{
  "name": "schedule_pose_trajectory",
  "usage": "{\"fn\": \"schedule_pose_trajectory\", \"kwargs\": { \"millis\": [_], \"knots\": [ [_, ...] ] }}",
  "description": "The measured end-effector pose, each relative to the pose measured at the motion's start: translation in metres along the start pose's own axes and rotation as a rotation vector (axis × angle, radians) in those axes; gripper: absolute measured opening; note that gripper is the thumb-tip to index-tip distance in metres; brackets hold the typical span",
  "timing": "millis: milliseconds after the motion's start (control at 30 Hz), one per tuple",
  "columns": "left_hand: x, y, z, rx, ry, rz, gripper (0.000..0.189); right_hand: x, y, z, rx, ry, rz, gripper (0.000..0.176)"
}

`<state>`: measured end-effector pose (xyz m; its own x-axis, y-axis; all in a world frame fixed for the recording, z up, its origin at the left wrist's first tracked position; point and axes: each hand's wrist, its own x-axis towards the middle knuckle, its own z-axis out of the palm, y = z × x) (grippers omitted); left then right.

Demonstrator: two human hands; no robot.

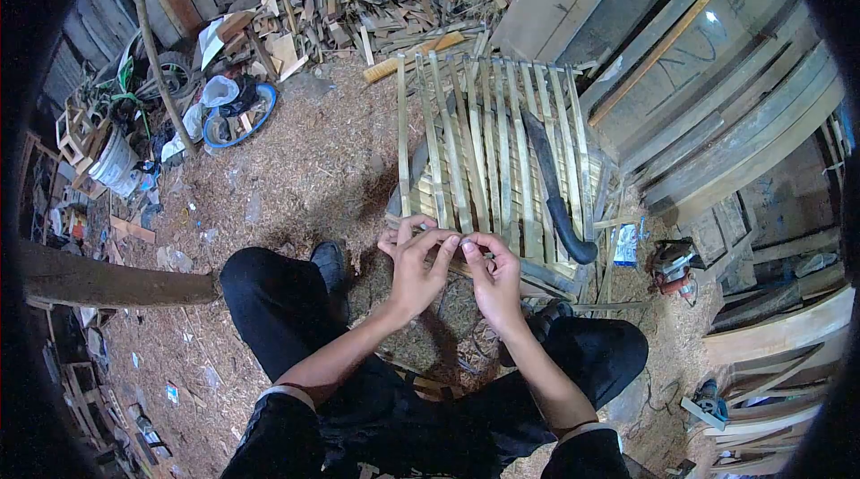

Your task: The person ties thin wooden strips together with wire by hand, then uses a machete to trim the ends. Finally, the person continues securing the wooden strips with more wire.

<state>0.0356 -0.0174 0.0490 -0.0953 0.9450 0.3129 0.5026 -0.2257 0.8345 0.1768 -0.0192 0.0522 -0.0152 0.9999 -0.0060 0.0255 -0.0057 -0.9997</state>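
Observation:
My left hand [417,269] and my right hand [495,280] meet fingertip to fingertip at the near edge of a slatted frame of split bamboo strips [466,147]. Thumb and forefinger of each are pinched together; whatever they hold is too small to make out. The left hand's other fingers curl loosely behind its pinch. Beyond them, the strips run away from me in a row over a layer of crosswise slats. A machete [544,156] lies across the right side of the strips, its black curved handle toward me.
Wood chips cover the floor [313,147]. Scrap wood [385,8] is heaped at the back. A blue basin [240,116] and a white bucket [115,165] stand left, near a horizontal beam [116,280]. Long boards [743,129] lean right, beside a red power tool [674,268].

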Motion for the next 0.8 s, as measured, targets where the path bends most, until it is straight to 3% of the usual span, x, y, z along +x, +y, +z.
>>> {"fn": "schedule_pose_trajectory", "kwargs": {
  "millis": [233, 433, 800],
  "knots": [
    [0.001, -0.002, 0.003, -0.029, -0.001, 0.017, 0.013, 0.001, -0.001, 0.001, 0.055, 0.046, -0.027, 0.017],
    [-0.002, -0.005, 0.004, -0.018, -0.012, 0.066, 0.017, 0.000, -0.004, -0.001, -0.112, 0.066, -0.057, 0.016],
    [-0.010, -0.015, 0.014, -0.258, 0.004, -0.130, 0.019, -0.001, -0.006, 0.001, -0.195, 0.110, -0.062, 0.016]
  ]
}}
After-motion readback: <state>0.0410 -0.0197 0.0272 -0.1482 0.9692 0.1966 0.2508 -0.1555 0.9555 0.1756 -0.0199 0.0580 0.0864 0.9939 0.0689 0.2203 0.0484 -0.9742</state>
